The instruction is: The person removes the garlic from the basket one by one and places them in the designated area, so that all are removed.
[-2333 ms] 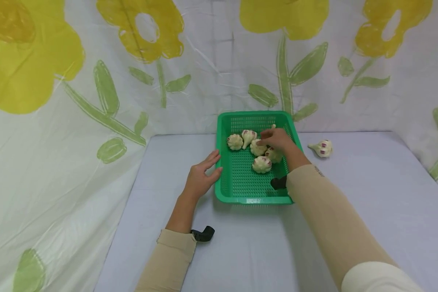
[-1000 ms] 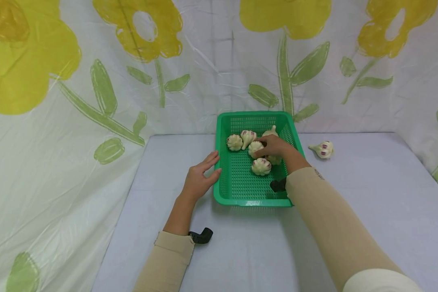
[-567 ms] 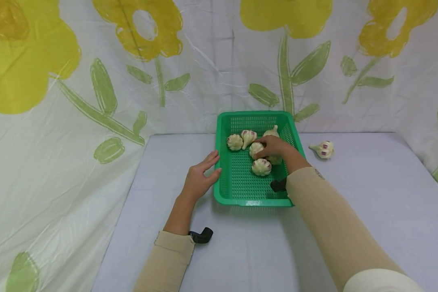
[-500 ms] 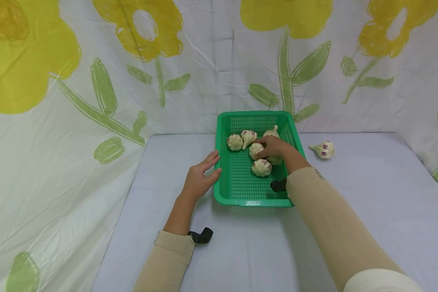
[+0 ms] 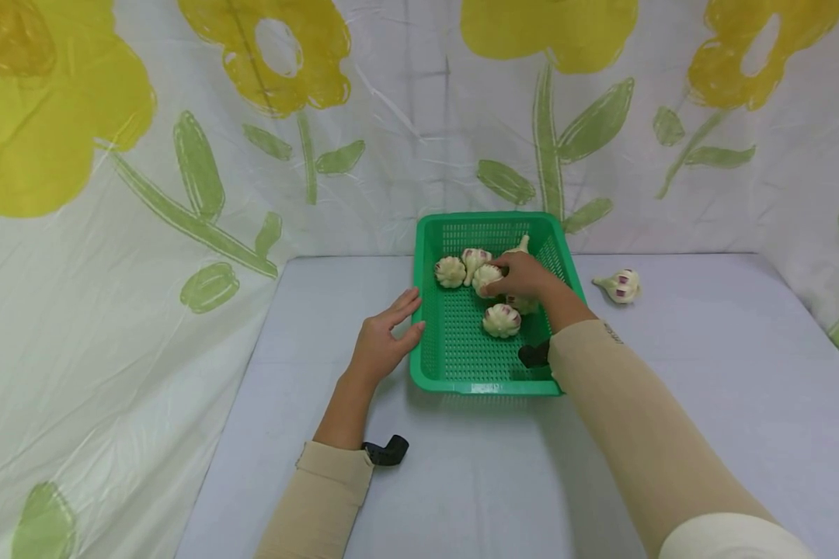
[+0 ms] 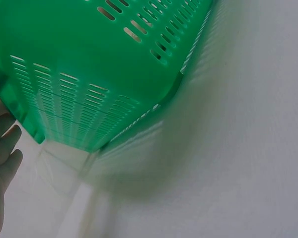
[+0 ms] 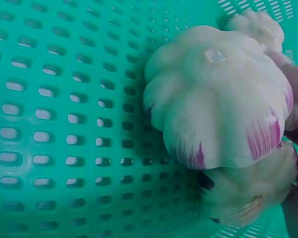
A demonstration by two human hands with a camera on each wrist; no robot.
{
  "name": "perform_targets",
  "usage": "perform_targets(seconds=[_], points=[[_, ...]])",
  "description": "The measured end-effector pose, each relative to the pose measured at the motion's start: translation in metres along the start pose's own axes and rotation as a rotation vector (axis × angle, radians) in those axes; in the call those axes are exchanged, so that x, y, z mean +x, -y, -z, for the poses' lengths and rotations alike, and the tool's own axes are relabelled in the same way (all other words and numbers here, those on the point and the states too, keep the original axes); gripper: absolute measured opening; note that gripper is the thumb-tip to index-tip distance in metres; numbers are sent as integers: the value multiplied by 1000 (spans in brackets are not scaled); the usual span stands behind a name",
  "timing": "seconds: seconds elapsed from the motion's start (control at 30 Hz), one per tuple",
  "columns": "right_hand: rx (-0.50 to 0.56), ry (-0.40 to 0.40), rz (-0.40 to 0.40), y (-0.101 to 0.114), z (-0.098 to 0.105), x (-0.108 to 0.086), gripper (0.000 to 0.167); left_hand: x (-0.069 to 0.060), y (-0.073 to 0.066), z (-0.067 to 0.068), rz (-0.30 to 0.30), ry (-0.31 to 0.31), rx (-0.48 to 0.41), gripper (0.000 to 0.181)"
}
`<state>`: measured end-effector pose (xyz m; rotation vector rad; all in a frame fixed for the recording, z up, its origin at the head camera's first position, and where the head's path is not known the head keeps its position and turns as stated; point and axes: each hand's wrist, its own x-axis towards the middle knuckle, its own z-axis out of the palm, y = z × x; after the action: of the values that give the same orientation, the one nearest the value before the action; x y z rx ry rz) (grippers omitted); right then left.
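Note:
A green plastic basket (image 5: pixel 485 387) contains several white garlic bulbs with purple marks. My right hand (image 5: pixel 526 278) reaches in from the right and grips one garlic bulb (image 5: pixel 486 280) between thumb and fingers. Just in front lies another bulb (image 5: pixel 501 321), large in the right wrist view; a bulb (image 5: pixel 523 305) under my palm is partly covered. Behind and to the left are two more, a left bulb (image 5: pixel 450 272) and a back bulb (image 5: pixel 476 258). My left hand (image 5: pixel 380 341) rests with extended fingers at the basket's left rim; its fingers (image 6: pixel 5 148) show in the left wrist view.
A single garlic bulb (image 5: pixel 622 286) lies on the white table (image 5: pixel 692 373) to the right of the basket. One more bulb (image 5: pixel 520 245) shows its stem at the basket's back right. A flower-printed curtain (image 5: pixel 419 155) hangs behind the table.
My right hand came down from above the bulbs and took hold of one. In the last half second that bulb has risen slightly with the hand. The left hand stays at the rim.

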<state>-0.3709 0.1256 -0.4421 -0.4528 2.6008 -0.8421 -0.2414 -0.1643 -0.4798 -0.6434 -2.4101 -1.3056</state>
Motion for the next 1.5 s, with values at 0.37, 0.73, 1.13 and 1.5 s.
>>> perform_targets(seconds=[0.37, 0.73, 1.13, 1.5], points=[[14, -41, -21, 6, 3, -2, 78, 0, -1, 0, -2, -1, 8, 45], [35, -131, -6, 8, 3, -2, 78, 0, 0, 0, 5, 2, -3, 45], [80, -220, 25, 13, 6, -4, 78, 0, -1, 0, 0, -2, -19, 45], [147, -275, 35, 20, 8, -8, 76, 0, 1, 0, 2, -1, -12, 45]])
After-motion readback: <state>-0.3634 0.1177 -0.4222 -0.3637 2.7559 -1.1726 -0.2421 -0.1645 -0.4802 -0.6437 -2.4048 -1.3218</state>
